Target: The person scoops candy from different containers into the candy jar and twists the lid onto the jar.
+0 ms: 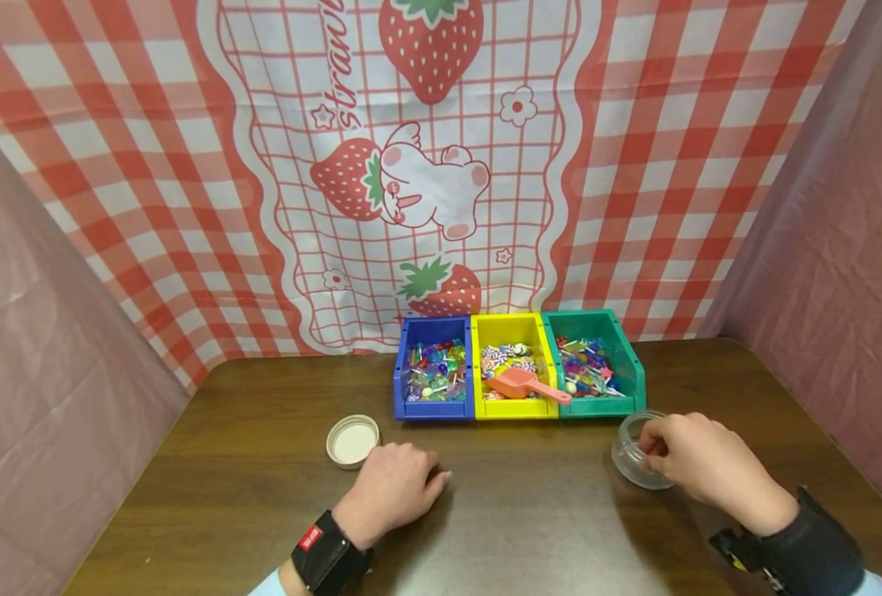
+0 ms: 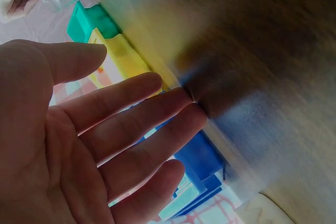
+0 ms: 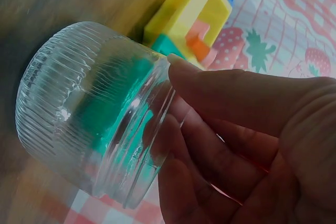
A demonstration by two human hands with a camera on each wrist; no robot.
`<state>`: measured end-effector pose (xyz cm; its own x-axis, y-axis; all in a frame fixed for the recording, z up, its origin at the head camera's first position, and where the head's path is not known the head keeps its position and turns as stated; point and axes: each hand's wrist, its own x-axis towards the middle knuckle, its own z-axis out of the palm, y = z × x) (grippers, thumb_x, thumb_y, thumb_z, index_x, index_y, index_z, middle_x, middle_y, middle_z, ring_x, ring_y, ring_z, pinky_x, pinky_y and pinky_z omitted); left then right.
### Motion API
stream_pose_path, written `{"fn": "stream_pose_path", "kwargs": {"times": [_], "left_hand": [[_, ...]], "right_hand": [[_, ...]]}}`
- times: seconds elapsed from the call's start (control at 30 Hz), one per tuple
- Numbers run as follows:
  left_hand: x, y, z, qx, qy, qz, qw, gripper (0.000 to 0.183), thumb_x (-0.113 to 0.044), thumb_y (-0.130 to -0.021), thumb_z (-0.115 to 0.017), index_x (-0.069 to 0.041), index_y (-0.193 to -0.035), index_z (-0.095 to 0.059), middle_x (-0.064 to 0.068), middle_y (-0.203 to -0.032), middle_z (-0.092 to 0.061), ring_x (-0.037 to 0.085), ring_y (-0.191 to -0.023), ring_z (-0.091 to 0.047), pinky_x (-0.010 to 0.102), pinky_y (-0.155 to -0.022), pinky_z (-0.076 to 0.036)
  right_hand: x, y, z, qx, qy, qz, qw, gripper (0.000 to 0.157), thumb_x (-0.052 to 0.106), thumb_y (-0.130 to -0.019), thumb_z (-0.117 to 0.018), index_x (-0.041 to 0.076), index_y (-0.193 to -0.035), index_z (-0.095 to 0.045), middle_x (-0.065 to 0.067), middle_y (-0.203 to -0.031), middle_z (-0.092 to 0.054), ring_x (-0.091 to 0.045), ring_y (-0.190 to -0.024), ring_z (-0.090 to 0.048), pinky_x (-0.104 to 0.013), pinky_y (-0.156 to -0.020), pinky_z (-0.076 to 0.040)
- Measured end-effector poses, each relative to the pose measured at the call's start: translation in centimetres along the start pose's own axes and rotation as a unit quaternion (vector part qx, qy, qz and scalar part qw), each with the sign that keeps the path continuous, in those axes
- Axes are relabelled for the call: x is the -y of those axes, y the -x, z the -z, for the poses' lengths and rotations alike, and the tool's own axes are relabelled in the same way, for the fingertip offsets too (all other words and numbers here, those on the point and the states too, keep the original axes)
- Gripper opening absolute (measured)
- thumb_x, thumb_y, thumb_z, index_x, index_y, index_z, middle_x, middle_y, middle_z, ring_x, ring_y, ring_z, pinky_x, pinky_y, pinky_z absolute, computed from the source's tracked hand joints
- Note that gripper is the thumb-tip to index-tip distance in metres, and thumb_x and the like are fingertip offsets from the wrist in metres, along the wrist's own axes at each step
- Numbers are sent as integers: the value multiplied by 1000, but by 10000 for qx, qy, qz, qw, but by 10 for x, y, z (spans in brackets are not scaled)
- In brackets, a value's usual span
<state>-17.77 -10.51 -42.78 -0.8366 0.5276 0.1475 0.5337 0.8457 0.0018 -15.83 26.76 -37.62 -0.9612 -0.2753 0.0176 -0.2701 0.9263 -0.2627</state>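
A clear ribbed glass jar (image 1: 624, 458) stands on the right side of the table, its mouth uncovered. My right hand (image 1: 709, 465) holds it by the rim; in the right wrist view the thumb (image 3: 210, 90) meets the threaded neck of the jar (image 3: 79, 108) while curled fingers lie at the mouth. On the left, my left hand (image 1: 392, 488) rests on the table with nothing in it. Its fingers (image 2: 142, 103) are spread and nearly straight in the left wrist view. Just beyond that hand lies a round white lid (image 1: 353, 440), its inner side up.
Against the checked backdrop (image 1: 672, 124) stand three joined bins: blue (image 1: 435, 410), yellow (image 1: 515, 410) and green (image 1: 630, 389), holding small colourful candy-like pieces. An orange-pink scoop (image 1: 519, 383) lies in the yellow bin, its handle reaching over the green one's edge.
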Motion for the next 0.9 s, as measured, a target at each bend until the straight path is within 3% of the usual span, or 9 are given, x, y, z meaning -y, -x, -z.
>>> {"fn": "stream_pose_path", "kwargs": {"times": [0.6, 0.9], "left_hand": [[1, 0, 1, 155, 22, 25, 9999, 32, -48, -87, -52, -24, -67, -54, -10, -56, -45, 13, -50, -46, 32, -44, -33], [0, 1, 0, 145, 33, 14, 9999, 32, -48, -87, -52, -24, -66, -53, -10, -55, -43, 12, -50, -45, 32, -44, -33]], "right_hand": [[31, 5, -13, -544, 219, 525, 9969, 21, 26, -70, -75, 33, -68, -55, 19, -62, -45, -2, -57, -41, -29, -50, -37], [43, 7, -23, -961, 270, 1083, 9891, 23, 23, -67, -77, 34, -68, -57, 24, -66, -47, 3, -61, -45, -27, -52, -41]]}}
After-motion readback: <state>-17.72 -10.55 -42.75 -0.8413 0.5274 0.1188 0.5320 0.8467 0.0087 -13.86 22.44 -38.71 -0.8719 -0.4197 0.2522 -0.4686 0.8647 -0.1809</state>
